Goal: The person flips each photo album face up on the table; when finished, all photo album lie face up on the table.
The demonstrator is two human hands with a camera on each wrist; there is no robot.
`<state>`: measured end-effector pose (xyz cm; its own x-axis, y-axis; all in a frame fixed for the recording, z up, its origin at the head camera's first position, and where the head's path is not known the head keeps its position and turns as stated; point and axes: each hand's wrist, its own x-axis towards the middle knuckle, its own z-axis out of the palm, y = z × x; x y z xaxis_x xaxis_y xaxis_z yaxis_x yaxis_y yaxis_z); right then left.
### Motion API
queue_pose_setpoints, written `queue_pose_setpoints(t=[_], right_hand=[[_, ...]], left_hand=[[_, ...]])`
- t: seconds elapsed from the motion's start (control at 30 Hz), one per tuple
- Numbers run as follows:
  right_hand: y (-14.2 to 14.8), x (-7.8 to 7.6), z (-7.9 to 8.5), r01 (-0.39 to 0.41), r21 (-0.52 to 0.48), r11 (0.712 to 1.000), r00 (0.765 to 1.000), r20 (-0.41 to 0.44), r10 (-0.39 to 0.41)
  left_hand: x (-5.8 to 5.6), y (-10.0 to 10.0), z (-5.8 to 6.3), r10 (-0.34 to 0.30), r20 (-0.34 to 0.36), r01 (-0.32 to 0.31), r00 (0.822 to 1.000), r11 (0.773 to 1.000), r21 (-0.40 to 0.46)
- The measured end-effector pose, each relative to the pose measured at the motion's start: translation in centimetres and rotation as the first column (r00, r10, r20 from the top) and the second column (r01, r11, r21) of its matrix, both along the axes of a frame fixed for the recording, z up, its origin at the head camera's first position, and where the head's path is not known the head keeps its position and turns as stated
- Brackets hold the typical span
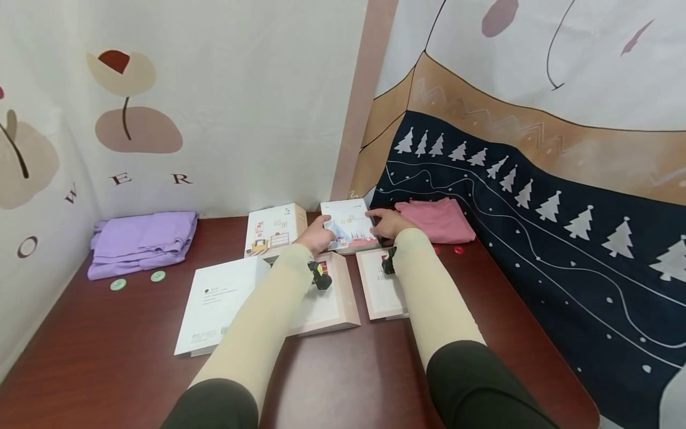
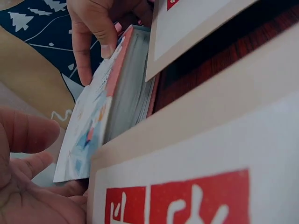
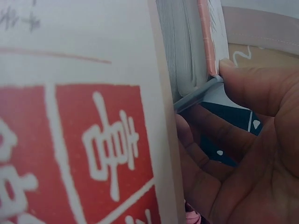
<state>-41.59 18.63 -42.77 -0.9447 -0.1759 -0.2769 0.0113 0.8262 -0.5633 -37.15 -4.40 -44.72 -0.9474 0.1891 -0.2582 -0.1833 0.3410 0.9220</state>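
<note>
A thick hardcover book [image 1: 343, 217] with a coloured landscape along its cover lies between my two hands at the back of the table. My right hand [image 1: 390, 223] grips its right side; in the right wrist view the thumb [image 3: 247, 86] rests at the cover's corner, with fingers curled beneath the lower cover. At the opposite side, my left hand [image 1: 316, 233] holds the left edge, thumb uppermost, the lower fingers partly hidden behind the corner. Under my forearms lie a beige-edged book [image 1: 340, 298] and a second beige-edged book [image 1: 375, 286], both with red print.
A white book [image 1: 276, 226] with a small yellow vehicle sits left of my left hand. Nearer lies another white book [image 1: 220, 298]. Folded purple cloth [image 1: 145, 241] with green discs [image 1: 158, 276] is at left, pink cloth [image 1: 439, 220] with red discs [image 1: 458, 250] at right.
</note>
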Motion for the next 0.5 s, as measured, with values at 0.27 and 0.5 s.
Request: queue_pose_setpoints(t=[0.27,0.5], right_hand=[[-0.03,0.11,0.09,0.013,0.019,1.0,1.0,-0.005,-0.012],[-0.06,0.05,-0.03,0.012,0.017,1.0,1.0,0.002,-0.012]], left_hand=[[-0.47,0.04,-0.39,0.023,0.016,-0.023,1.0,0.999,0.031],[0.16,0.42,-0.08,0.032,-0.013,-0.03,0.999,0.993,0.117]])
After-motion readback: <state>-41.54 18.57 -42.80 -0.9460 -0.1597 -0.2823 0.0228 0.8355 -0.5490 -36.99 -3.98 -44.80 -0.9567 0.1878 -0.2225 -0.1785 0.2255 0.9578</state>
